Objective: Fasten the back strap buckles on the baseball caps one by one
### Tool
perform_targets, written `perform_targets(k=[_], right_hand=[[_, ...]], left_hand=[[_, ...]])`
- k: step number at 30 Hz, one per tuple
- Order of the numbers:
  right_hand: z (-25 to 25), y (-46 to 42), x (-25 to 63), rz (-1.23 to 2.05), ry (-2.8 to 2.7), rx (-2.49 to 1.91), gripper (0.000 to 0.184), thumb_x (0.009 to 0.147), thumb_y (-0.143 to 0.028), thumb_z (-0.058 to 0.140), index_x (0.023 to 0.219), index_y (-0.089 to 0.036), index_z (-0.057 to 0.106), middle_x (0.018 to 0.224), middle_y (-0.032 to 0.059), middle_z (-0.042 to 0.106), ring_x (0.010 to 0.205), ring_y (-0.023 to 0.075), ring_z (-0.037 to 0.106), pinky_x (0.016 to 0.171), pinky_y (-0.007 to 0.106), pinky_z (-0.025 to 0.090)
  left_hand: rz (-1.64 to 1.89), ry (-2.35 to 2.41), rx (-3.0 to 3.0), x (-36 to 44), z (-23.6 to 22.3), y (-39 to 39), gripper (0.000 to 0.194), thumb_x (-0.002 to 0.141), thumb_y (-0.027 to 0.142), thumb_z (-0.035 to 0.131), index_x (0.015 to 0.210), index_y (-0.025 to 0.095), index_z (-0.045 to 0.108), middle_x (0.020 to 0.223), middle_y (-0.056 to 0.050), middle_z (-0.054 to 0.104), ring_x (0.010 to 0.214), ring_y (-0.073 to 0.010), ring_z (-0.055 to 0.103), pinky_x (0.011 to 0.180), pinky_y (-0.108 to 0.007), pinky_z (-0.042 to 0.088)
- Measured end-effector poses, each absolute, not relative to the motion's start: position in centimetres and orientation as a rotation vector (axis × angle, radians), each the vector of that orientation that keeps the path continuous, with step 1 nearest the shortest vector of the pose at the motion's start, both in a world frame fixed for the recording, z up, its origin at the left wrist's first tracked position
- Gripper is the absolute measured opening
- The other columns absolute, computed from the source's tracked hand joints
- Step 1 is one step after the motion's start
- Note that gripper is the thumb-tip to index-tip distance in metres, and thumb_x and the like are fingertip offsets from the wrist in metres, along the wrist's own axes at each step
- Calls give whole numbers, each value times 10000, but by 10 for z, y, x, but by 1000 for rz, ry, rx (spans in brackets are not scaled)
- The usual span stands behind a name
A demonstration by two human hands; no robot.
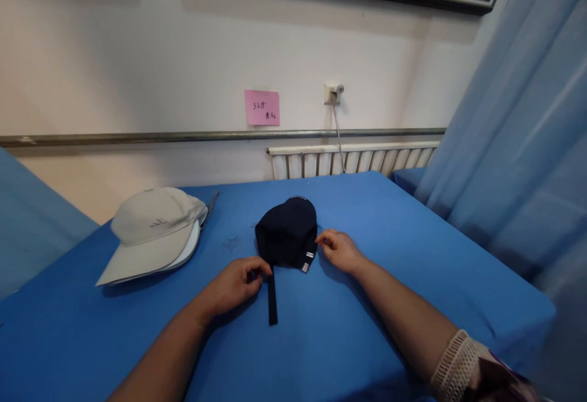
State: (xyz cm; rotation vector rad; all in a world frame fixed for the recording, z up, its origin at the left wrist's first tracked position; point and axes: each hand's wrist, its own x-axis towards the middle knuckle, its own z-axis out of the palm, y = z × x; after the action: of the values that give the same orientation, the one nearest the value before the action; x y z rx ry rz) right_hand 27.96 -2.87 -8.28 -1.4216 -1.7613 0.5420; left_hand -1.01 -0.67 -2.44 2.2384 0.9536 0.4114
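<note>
A black cap (287, 234) lies on the blue-covered table in front of me, its back edge toward me. From its left side a loose black strap (272, 298) hangs down onto the cloth. On its right back corner sits a small metal buckle (306, 266), with a pale slot-shaped piece just above. My left hand (241, 281) is closed in a pinch at the top of the strap, where it meets the cap. The closed fingertips of my right hand (338, 249) are at the cap's right edge, close above the buckle.
Stacked pale caps (153, 224) rest on the table (403, 255) at the left. Behind are a white radiator (358, 160), a metal rail (183, 137), a plugged wall socket (332, 94) and a pink note (262, 108). Blue curtains (518, 145) hang at the right.
</note>
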Motion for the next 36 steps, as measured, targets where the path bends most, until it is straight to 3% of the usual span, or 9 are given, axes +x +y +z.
perform_targets(k=[4, 8, 11, 17, 24, 31, 36], right_hand=[[-81, -37, 273, 642, -1983, -1227, 274, 788, -54, 577, 984, -215, 681, 943, 9, 664, 810, 127, 615, 755, 259, 488], [-72, -46, 264, 607, -2234, -1075, 318, 798, -123, 660, 1095, -236, 663, 1078, 29, 668, 1024, 173, 599, 934, 329, 460], [-64, -47, 261, 526, -2357, -1082, 322, 834, -157, 654, 1148, -227, 652, 1115, 52, 650, 1066, 192, 575, 982, 353, 429], [-57, -42, 253, 454, -2461, -1158, 273, 867, -163, 601, 1136, -189, 635, 1092, 77, 614, 1005, 193, 574, 895, 309, 454], [-61, -36, 238, 269, -2447, -1337, 183, 814, -190, 576, 982, -131, 618, 938, 95, 603, 811, 192, 571, 726, 296, 459], [-61, -27, 231, 471, -2050, -1212, 240, 836, -203, 608, 1073, -178, 581, 925, 37, 548, 738, 129, 542, 687, 258, 460], [-25, -27, 216, 555, -1761, -1005, 126, 867, -215, 583, 987, -197, 615, 845, 8, 518, 686, 112, 516, 616, 234, 441]], left_hand=[[313, 903, 2321, -12, -17, -11, 377, 665, 66, 474, 915, 226, 706, 1009, -30, 685, 927, -194, 620, 890, -323, 477], [269, 852, 2407, -10, -14, -13, 328, 740, 103, 519, 960, 252, 711, 1074, -37, 679, 1031, -208, 591, 962, -353, 451], [240, 761, 2454, -5, -18, -13, 262, 782, 144, 576, 971, 255, 718, 1110, -52, 668, 1065, -219, 578, 972, -365, 437], [277, 780, 2537, 7, -22, -11, 125, 864, 227, 552, 846, 218, 675, 920, -44, 682, 927, -211, 579, 881, -353, 445], [657, 997, 2164, 2, -28, -1, 273, 904, 400, 508, 779, 187, 623, 1119, -78, 668, 1045, -234, 586, 946, -381, 433], [992, 1053, 1693, -2, -16, -6, 321, 904, 477, 522, 797, 179, 576, 825, -43, 646, 759, -171, 603, 684, -282, 501], [1219, 1050, 1707, -14, 10, -21, 279, 921, 409, 536, 742, 200, 583, 741, -4, 599, 788, -161, 593, 742, -268, 480]])
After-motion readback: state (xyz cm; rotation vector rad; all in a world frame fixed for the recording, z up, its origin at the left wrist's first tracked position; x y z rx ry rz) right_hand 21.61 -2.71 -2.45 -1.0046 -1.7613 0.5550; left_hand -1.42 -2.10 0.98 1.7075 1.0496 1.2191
